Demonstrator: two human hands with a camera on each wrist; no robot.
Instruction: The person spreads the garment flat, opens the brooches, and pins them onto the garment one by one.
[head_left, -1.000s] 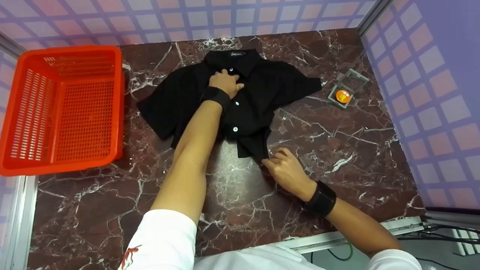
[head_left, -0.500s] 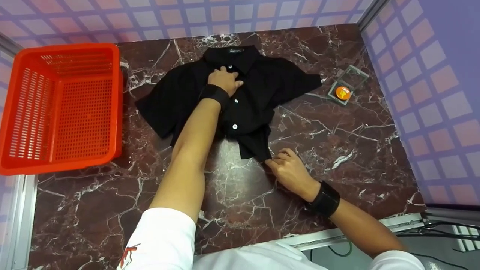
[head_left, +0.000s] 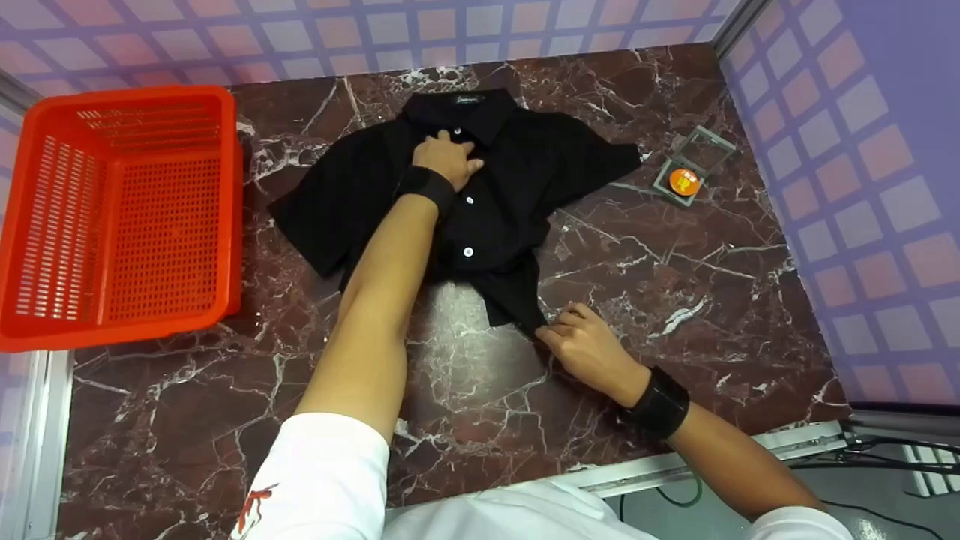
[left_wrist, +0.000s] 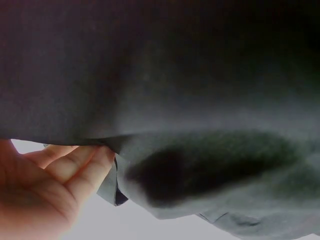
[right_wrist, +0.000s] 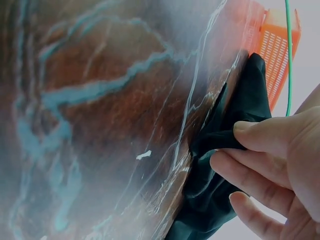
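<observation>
A black short-sleeved shirt (head_left: 517,180) with white buttons lies on the dark marble table, its collar toward the back wall. My left hand (head_left: 444,159) rests on its front, just below the collar. In the left wrist view, the fingers (left_wrist: 82,167) of that hand reach along the dark cloth. Nearer to me, my right hand (head_left: 585,346) pinches the shirt's lower corner and draws it out to the right. The right wrist view shows the thumb (right_wrist: 262,134) and index finger holding a fold of black cloth (right_wrist: 210,142). My left forearm hides part of the shirt's left side.
On the left stands a red plastic basket (head_left: 231,225) with slotted walls. To the right of the shirt, a small clear case (head_left: 694,165) lies with its lid up and a round orange item (head_left: 683,182) inside. Checked walls border the table (head_left: 675,360) at the back and right.
My right hand has moved slightly right and toward me, pulling the shirt's lower corner along with it. My left hand stays on the shirt front.
</observation>
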